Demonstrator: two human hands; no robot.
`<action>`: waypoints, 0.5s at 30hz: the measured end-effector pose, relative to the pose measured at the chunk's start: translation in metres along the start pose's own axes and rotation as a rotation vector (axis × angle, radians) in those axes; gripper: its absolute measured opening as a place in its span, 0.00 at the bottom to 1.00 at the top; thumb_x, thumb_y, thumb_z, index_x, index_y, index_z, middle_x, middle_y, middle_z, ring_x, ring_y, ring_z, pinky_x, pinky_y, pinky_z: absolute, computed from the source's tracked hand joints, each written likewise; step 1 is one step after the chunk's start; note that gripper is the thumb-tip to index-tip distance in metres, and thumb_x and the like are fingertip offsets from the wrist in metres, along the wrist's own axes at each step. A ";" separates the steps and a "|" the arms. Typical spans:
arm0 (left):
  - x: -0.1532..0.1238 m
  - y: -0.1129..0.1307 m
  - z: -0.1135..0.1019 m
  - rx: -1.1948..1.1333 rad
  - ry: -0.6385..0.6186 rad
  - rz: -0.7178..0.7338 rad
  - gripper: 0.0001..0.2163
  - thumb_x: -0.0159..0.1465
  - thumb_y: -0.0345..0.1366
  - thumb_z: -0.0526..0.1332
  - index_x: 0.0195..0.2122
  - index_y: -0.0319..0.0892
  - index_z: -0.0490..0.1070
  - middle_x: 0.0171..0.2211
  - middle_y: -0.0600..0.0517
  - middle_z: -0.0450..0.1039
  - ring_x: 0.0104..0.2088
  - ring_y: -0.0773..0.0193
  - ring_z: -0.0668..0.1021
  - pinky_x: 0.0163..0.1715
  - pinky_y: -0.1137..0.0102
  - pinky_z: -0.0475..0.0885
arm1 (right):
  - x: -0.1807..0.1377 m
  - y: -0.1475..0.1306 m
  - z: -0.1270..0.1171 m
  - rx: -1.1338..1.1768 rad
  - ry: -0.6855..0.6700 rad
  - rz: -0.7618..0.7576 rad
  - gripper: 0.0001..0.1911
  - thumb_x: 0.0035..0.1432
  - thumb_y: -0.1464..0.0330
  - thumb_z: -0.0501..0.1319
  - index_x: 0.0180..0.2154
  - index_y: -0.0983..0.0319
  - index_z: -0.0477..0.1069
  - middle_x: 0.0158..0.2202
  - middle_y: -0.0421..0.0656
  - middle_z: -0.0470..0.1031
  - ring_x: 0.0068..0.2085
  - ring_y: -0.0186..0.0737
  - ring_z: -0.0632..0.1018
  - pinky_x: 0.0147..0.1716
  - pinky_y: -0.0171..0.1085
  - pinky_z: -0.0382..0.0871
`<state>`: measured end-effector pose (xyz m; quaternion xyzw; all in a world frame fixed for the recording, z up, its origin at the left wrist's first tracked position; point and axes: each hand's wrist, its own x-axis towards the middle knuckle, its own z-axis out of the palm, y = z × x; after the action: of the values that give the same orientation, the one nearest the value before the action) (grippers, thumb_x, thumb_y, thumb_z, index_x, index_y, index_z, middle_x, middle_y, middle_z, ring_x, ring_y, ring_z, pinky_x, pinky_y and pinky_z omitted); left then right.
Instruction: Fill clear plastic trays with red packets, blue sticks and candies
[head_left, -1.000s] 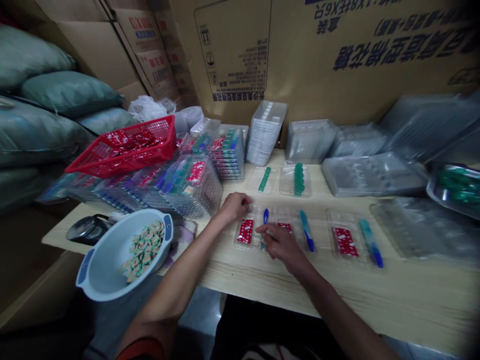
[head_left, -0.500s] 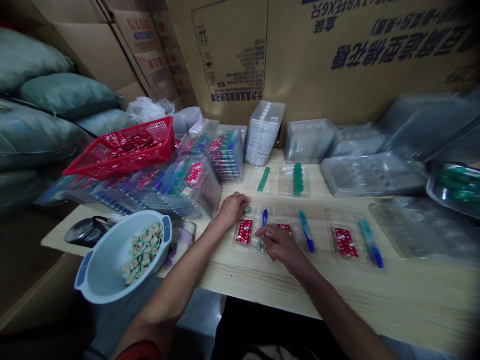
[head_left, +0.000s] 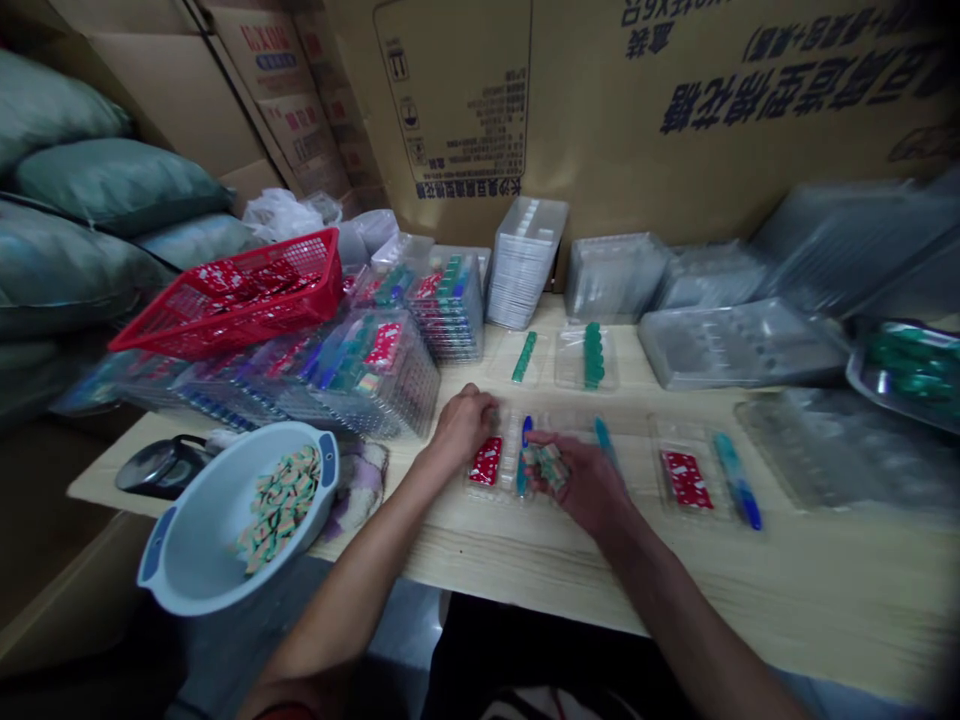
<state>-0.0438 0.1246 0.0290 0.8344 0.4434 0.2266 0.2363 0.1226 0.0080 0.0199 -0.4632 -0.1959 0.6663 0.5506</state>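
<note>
My right hand point(head_left: 589, 480) is turned partly palm up and cupped around several small pink-and-green striped pieces point(head_left: 547, 465). My left hand point(head_left: 465, 425) is at the upper left of a clear plastic tray point(head_left: 507, 470), fingers curled together; what they hold, if anything, is hidden. In that tray lie a red packet point(head_left: 486, 461) with white marks and a blue-and-teal pen-like stick point(head_left: 523, 470). Behind my right hand, another teal stick point(head_left: 604, 440) shows in part. Farther right, a tray holds a red packet point(head_left: 686, 480) beside a teal-and-blue stick point(head_left: 738, 482).
A light blue basin point(head_left: 191, 575) of striped pieces stands at the left. Behind it, a red basket point(head_left: 225, 330) rests on stacked filled trays point(head_left: 375, 400). Green scalloped strips point(head_left: 593, 355) lie beyond my hands. Clear tray stacks point(head_left: 525, 265) line the cardboard box point(head_left: 585, 120).
My right hand has turned over and opened somewhat, so the striped pieces in it now show. My left hand stays at the tray's upper left corner. The view has shifted slightly.
</note>
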 end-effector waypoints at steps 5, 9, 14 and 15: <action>-0.020 0.044 0.010 -0.154 -0.130 0.066 0.10 0.66 0.38 0.62 0.45 0.44 0.79 0.38 0.48 0.74 0.38 0.60 0.77 0.39 0.69 0.69 | 0.003 -0.015 -0.009 0.314 -0.024 0.095 0.14 0.51 0.61 0.60 0.36 0.63 0.76 0.36 0.51 0.79 0.37 0.50 0.79 0.33 0.44 0.75; -0.022 0.055 0.020 -0.078 -0.109 -0.022 0.07 0.61 0.31 0.66 0.40 0.42 0.79 0.39 0.49 0.71 0.37 0.61 0.76 0.37 0.70 0.69 | 0.008 -0.012 -0.010 0.350 -0.065 0.078 0.13 0.54 0.62 0.58 0.36 0.62 0.76 0.39 0.52 0.79 0.39 0.51 0.78 0.35 0.46 0.77; -0.015 0.050 0.017 -0.149 -0.046 -0.016 0.03 0.59 0.27 0.65 0.33 0.41 0.76 0.34 0.52 0.73 0.34 0.64 0.75 0.36 0.71 0.68 | 0.011 -0.012 -0.015 0.386 -0.092 0.062 0.15 0.57 0.67 0.57 0.41 0.66 0.77 0.39 0.51 0.80 0.39 0.48 0.80 0.42 0.45 0.77; -0.014 0.049 0.016 -0.164 -0.030 -0.019 0.03 0.59 0.27 0.65 0.33 0.41 0.75 0.33 0.53 0.73 0.33 0.64 0.75 0.36 0.71 0.68 | 0.011 -0.013 -0.016 0.395 -0.101 0.067 0.15 0.57 0.67 0.56 0.42 0.67 0.77 0.38 0.51 0.80 0.40 0.48 0.80 0.44 0.45 0.77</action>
<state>-0.0103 0.0851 0.0430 0.8113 0.4279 0.2471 0.3126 0.1430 0.0185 0.0176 -0.3184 -0.0733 0.7321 0.5977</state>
